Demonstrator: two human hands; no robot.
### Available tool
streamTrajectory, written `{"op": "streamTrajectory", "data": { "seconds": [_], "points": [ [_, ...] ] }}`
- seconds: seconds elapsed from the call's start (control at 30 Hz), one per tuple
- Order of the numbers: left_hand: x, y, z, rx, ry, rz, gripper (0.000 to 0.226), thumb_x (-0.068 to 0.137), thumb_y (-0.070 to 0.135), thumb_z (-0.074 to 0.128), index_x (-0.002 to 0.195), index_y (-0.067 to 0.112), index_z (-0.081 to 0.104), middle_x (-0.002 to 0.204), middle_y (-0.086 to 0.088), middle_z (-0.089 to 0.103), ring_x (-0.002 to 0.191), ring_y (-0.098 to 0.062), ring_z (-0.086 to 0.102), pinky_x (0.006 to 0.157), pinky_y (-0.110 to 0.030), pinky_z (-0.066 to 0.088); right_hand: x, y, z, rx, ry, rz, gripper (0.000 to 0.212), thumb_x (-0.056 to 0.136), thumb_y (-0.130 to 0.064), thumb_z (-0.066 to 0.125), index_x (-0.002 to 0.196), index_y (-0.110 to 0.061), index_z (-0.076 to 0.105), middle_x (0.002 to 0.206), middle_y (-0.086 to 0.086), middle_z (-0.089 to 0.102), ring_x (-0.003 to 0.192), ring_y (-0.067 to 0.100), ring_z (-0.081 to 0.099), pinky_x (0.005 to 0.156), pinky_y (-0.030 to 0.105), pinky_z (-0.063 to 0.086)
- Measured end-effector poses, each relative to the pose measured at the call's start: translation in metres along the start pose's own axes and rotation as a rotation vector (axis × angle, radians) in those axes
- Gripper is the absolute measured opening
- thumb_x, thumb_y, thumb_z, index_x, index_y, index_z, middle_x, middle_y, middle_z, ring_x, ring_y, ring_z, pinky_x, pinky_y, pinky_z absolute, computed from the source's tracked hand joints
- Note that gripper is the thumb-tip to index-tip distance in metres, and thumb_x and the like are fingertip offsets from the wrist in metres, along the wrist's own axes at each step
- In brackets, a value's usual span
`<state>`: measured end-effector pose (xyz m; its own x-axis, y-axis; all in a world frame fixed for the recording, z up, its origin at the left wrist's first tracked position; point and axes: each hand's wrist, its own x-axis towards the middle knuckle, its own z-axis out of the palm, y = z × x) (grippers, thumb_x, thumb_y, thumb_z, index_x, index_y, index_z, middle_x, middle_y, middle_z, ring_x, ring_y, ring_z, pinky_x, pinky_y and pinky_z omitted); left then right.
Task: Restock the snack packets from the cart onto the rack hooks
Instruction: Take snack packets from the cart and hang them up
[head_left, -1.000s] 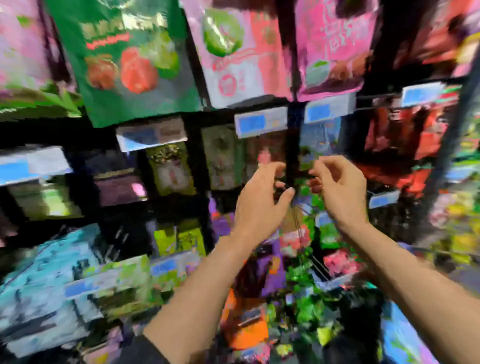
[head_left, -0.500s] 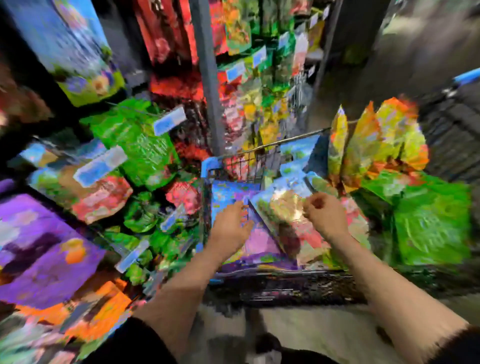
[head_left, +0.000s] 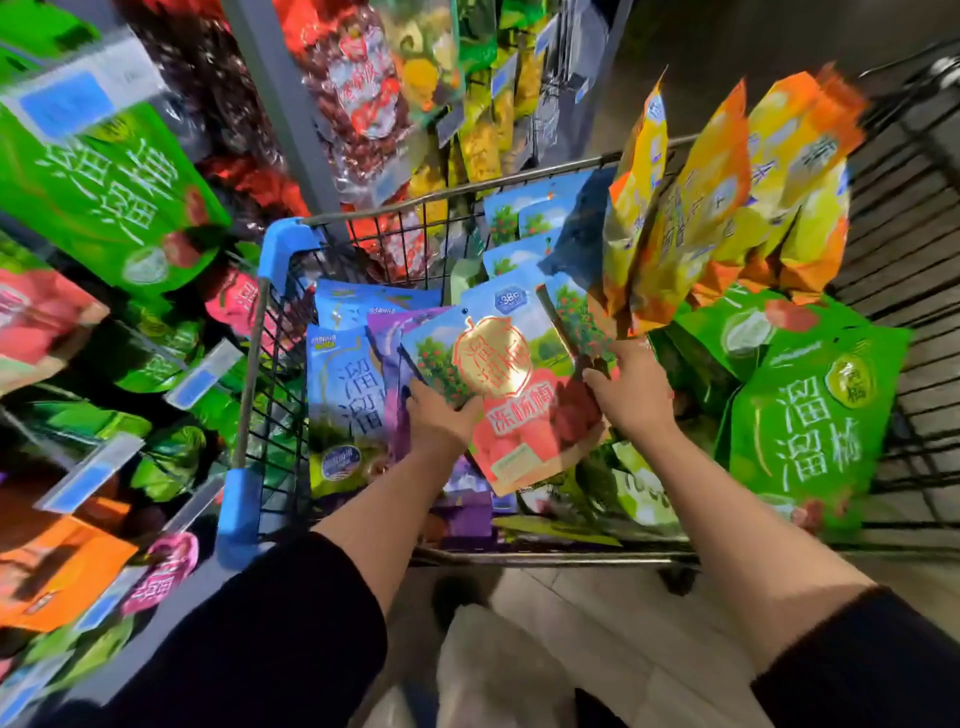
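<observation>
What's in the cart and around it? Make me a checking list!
Surface: wire shopping cart with blue corners, on a tiled floor.
Job's things: red-and-blue plum packet held over the cart; blue, purple, green and orange-yellow packets fill it.
Clutter: nothing seen.
Grippers: left hand grips the packet's left edge; right hand grips its right edge.
Cables: nothing seen.
Surroundings: rack at left with hanging packets and blue price tags.

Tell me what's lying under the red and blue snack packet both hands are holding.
Under the red and blue snack packet, purple packets and a blue packet show in the wire cart. Anything directly beneath is covered.
</observation>
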<state>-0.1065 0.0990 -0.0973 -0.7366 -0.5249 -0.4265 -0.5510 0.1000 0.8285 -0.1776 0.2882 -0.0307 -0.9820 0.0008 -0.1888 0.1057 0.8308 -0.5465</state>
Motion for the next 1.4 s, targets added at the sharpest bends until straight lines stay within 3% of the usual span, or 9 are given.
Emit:
{"op": "streamTrajectory", "data": {
  "seconds": [0.1, 0.2, 0.3, 0.5, 0.67, 0.87, 1.1, 1.33, 1.4],
  "points": [
    [0.004, 0.003, 0.015, -0.137, 0.038, -0.085, 0.091, 0.068, 0.028, 0.084, 0.131, -0.013, 0.032, 0.122, -0.032, 0.054, 0.113, -0.041, 0.056, 0.09, -0.043, 0.045, 0.011, 0.001, 0.008, -0.048, -0.046, -0.039, 0.048, 0.085, -0.02, 0.066, 0.129, -0.007, 0.056, 0.129, 0.016, 0.055, 0.121, 0.033, 0.05, 0.096, 0.036, 0.04],
    [0.013, 0.0, 0.023, -0.153, 0.103, -0.166, 0.091, 0.054, 0.048, 0.082, 0.115, -0.009, 0.046, 0.108, -0.036, 0.056, 0.095, -0.046, 0.059, 0.079, -0.05, 0.05, 0.016, 0.005, 0.012, -0.056, -0.068, -0.02, 0.05, 0.085, -0.02, 0.068, 0.132, -0.008, 0.052, 0.13, 0.017, 0.054, 0.121, 0.034, 0.05, 0.097, 0.037, 0.04],
    [0.007, 0.017, 0.026, -0.327, 0.007, -0.135, 0.036, 0.077, 0.016, 0.079, 0.101, -0.001, 0.058, 0.078, -0.012, 0.062, 0.066, -0.024, 0.055, 0.064, -0.034, 0.047, 0.017, 0.009, 0.016, -0.033, -0.118, -0.021, 0.053, 0.087, -0.02, 0.067, 0.134, -0.006, 0.048, 0.133, 0.016, 0.054, 0.123, 0.033, 0.05, 0.099, 0.037, 0.039],
    [-0.001, 0.034, 0.047, -0.399, -0.095, -0.018, 0.015, 0.089, 0.008, 0.064, 0.098, -0.004, 0.062, 0.088, -0.012, 0.064, 0.085, -0.02, 0.057, 0.082, -0.04, 0.049, 0.022, 0.01, 0.022, -0.054, -0.157, -0.053, 0.035, 0.095, -0.022, 0.055, 0.124, -0.001, 0.058, 0.127, 0.02, 0.058, 0.118, 0.035, 0.052, 0.096, 0.037, 0.039],
    [-0.003, 0.036, 0.015, -0.075, 0.321, -0.098, 0.039, 0.094, 0.027, 0.059, 0.106, -0.009, 0.057, 0.108, -0.028, 0.06, 0.103, -0.036, 0.056, 0.085, -0.035, 0.036, 0.036, 0.007, 0.017, -0.169, -0.01, -0.013, 0.033, 0.095, -0.024, 0.055, 0.117, 0.0, 0.058, 0.116, 0.022, 0.059, 0.107, 0.038, 0.057, 0.081, 0.038, 0.044],
    [0.013, 0.021, -0.029, 0.033, 0.467, -0.054, 0.046, 0.094, 0.025, 0.058, 0.122, -0.011, 0.054, 0.123, -0.03, 0.056, 0.117, -0.04, 0.053, 0.096, -0.041, 0.038, 0.044, -0.019, 0.017, -0.22, 0.155, -0.167, 0.032, 0.095, -0.026, 0.056, 0.115, -0.001, 0.056, 0.111, 0.019, 0.06, 0.103, 0.036, 0.057, 0.076, 0.038, 0.044],
    [0.011, 0.018, -0.04, 0.009, 0.477, 0.005, 0.041, 0.093, 0.025, 0.061, 0.118, -0.007, 0.06, 0.116, -0.026, 0.063, 0.11, -0.037, 0.059, 0.092, -0.047, 0.046, 0.062, -0.018, 0.028, -0.716, 0.065, -0.305, 0.023, 0.093, -0.006, 0.042, 0.114, -0.001, 0.05, 0.111, 0.017, 0.062, 0.1, 0.032, 0.064, 0.083, 0.037, 0.049],
    [0.001, 0.019, -0.038, -0.045, 0.428, -0.005, 0.037, 0.093, 0.028, 0.06, 0.113, -0.004, 0.061, 0.112, -0.024, 0.064, 0.105, -0.036, 0.06, 0.088, -0.045, 0.047, 0.033, -0.06, 0.037, -0.561, 0.06, -0.444, 0.02, 0.052, -0.006, 0.077, 0.062, -0.009, 0.06, 0.052, 0.009, 0.059, 0.042, 0.027, 0.06, 0.042, 0.023, 0.04],
    [-0.002, 0.022, -0.035, -0.052, 0.396, 0.012, 0.034, 0.093, 0.027, 0.06, 0.109, -0.003, 0.062, 0.107, -0.023, 0.065, 0.101, -0.034, 0.06, 0.083, -0.04, 0.045, 0.023, -0.081, 0.051, -0.339, -0.009, -0.598, 0.012, 0.068, -0.008, 0.071, 0.071, -0.005, 0.06, 0.062, 0.018, 0.061, 0.052, 0.035, 0.061, 0.044, 0.032, 0.041]
  ]
}}
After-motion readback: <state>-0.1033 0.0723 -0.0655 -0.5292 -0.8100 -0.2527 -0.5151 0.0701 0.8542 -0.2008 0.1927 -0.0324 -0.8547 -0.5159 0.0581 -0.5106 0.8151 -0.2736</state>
